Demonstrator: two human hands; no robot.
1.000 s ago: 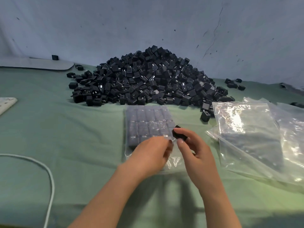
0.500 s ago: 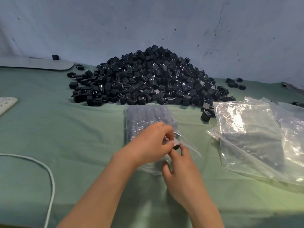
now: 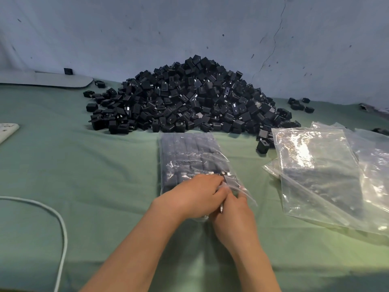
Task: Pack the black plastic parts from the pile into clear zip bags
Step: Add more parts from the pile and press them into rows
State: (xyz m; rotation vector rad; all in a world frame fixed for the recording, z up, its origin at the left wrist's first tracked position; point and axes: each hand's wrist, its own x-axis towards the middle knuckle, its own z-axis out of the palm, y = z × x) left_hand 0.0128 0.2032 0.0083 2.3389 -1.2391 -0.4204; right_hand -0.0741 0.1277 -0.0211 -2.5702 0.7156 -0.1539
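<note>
Tucking looks done. A second ago the right hand [image 3: 233, 211] pinched one part [image 3: 230, 182] in open air beside the bag [image 3: 189, 157]. Half a second ago it was at the mouth. Now the part sits under the film, at the near right end of the packed rows.

Both hands are together and touching at the bag mouth. The left hand [image 3: 195, 194] has slid over the mouth, fingers curled on the upper film, holding it. The right fingertips are hidden under it, so I can't tell if they've let go of the part.

The bag lies flat on the bench [image 3: 84, 165], just in front of the pile [image 3: 189, 98], with rows nearly to the mouth. My read: this bag is about full, and next is fingers out and zip. The pile is still large, and spare bags [image 3: 315, 169] wait to the right.
</note>
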